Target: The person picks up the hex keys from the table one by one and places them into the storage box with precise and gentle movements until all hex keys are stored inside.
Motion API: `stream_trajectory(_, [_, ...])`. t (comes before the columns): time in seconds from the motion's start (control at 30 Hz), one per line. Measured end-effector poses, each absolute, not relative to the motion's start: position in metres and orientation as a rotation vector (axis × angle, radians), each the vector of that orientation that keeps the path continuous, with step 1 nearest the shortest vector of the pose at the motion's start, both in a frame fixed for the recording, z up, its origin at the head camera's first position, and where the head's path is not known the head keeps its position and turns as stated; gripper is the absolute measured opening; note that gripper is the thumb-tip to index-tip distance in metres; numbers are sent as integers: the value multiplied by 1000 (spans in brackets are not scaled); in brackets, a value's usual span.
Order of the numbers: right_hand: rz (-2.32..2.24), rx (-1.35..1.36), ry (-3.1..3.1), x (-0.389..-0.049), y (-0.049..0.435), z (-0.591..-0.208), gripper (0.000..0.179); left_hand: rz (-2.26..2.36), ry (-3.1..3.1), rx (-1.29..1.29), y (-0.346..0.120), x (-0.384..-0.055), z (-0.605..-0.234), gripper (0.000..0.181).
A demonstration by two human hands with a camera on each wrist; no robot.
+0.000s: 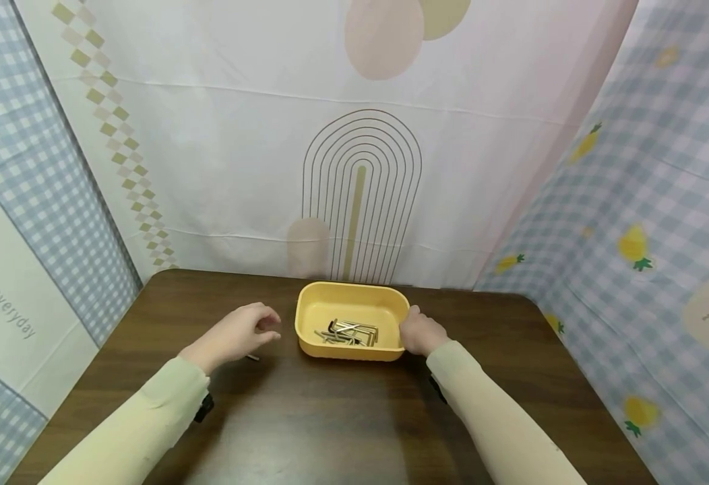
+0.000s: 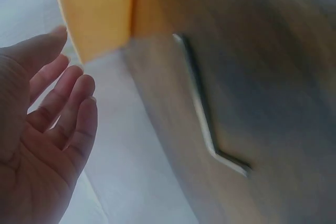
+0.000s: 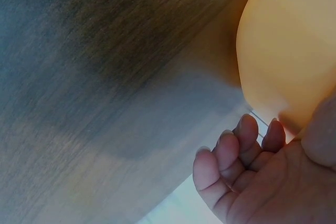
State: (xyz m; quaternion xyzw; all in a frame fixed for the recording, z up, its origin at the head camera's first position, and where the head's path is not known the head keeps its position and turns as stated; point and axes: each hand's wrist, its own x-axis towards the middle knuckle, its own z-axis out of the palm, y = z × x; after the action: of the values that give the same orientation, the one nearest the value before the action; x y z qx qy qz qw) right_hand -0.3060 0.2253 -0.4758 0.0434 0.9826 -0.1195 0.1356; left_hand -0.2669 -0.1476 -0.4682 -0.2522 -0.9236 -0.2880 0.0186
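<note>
A yellow plastic bin [image 1: 324,289] stands near the back of the table, with several L-shaped hex keys [image 1: 348,331] heaped inside it. My right hand [image 1: 422,332] grips the bin's right end; in the right wrist view its fingers [image 3: 227,153] are curled beside the yellow wall. Left of the bin, my left hand [image 1: 237,333] hovers with loosely bent fingers and nothing in them. One single hex key [image 2: 202,111] lies on the table by that hand, mostly hidden behind it in the head view.
The dark wooden table [image 1: 306,417] carries the bin. A white printed curtain [image 1: 221,168] hangs right behind its back edge. Blue checked cloths hang to the left [image 1: 45,168] and to the right [image 1: 603,303].
</note>
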Motion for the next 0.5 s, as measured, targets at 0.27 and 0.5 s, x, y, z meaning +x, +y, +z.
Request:
stream_trajectory(0.27, [-344,107,2856,-305,226,-474,36,-833,-3018,-735,-183,-263,-485,26])
stream_trajectory(0.5, [-347,107,2855,-304,226,-474,36,-787,-3048,-797,-194,-265,-495,13])
